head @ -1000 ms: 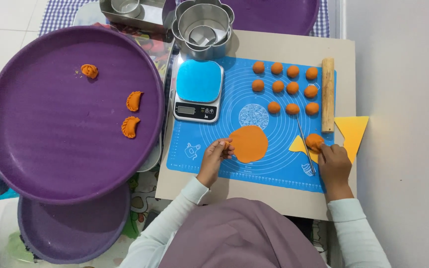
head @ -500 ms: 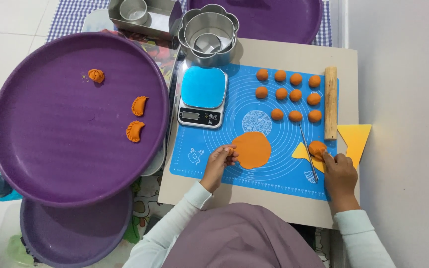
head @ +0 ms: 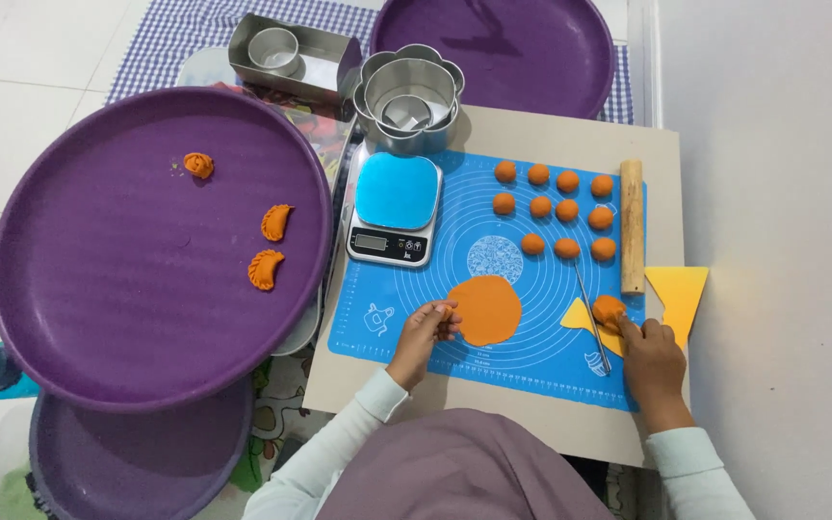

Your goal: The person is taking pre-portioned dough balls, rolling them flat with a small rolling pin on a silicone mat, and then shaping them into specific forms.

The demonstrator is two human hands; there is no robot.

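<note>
A flat round orange dough disc [head: 485,310] lies on the blue silicone mat [head: 532,371]. My left hand [head: 424,329] rests at the disc's left edge, with curled fingertips pinching the rim. My right hand [head: 649,358] is at the mat's right side, its fingertips on a small orange dough lump [head: 609,309]. The lump sits on a yellow plastic piece [head: 578,316]. A thin metal utensil [head: 590,323] lies just left of that hand. Several orange dough balls [head: 553,207] sit in rows further back on the mat.
A wooden rolling pin [head: 632,226] lies along the mat's right edge, with a yellow triangle [head: 678,294] beside it. A kitchen scale [head: 394,207] and nested metal cutters [head: 410,96] stand at the back. The big purple tray [head: 98,289] on the left holds three shaped orange pastries [head: 266,268].
Both hands stay where they were, the left at the disc's edge and the right on the dough lump. Only the view has shifted slightly.
</note>
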